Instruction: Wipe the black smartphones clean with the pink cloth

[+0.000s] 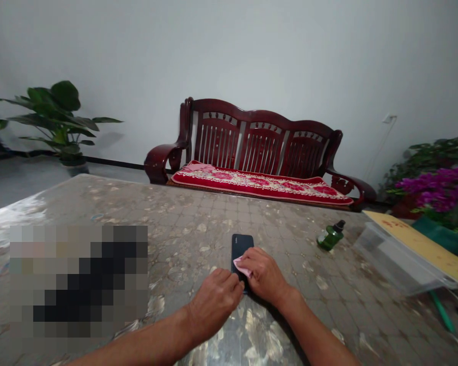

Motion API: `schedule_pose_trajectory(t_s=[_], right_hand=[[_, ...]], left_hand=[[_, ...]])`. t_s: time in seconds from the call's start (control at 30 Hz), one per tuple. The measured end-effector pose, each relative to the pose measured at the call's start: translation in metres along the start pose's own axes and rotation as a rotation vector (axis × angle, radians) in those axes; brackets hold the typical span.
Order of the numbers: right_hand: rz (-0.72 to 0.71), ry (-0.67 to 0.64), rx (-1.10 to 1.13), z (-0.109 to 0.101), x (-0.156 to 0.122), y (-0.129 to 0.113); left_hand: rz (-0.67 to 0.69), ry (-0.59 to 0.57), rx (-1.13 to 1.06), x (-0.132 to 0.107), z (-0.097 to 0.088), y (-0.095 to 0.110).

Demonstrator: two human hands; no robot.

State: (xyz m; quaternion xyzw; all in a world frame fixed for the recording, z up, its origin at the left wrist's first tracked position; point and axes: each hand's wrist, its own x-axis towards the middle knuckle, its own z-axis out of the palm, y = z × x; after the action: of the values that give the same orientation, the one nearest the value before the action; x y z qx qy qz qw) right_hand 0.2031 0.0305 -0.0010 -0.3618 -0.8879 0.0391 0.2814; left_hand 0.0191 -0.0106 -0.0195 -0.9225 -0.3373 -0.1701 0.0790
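A dark smartphone lies flat on the patterned table, a little ahead of me. My right hand rests on its near end, fingers closed on a small pink cloth pressed against the phone. My left hand sits beside it, fingers curled against the phone's near left edge. The lower part of the phone is hidden under both hands.
A small green bottle with a black cap lies on the table to the right. A clear plastic box stands at the right edge. A red wooden bench and potted plants are beyond. A blurred patch covers the left.
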Motion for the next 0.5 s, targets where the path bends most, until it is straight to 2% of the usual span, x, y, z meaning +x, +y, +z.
schedule_pose_trajectory(t_s=[0.1,0.3,0.5], right_hand=[[0.076,0.052,-0.037,-0.001,0.002,0.007],[-0.077,-0.031,0.011,-0.003,-0.004,0.005],[0.069,0.097,-0.032,-0.003,-0.003,0.017]], left_hand=[[-0.019,0.0,0.016,0.003,0.001,-0.003],[-0.024,0.035,-0.014,0.004,0.003,-0.007],[-0.045,0.012,-0.022,0.005,0.002,-0.01]])
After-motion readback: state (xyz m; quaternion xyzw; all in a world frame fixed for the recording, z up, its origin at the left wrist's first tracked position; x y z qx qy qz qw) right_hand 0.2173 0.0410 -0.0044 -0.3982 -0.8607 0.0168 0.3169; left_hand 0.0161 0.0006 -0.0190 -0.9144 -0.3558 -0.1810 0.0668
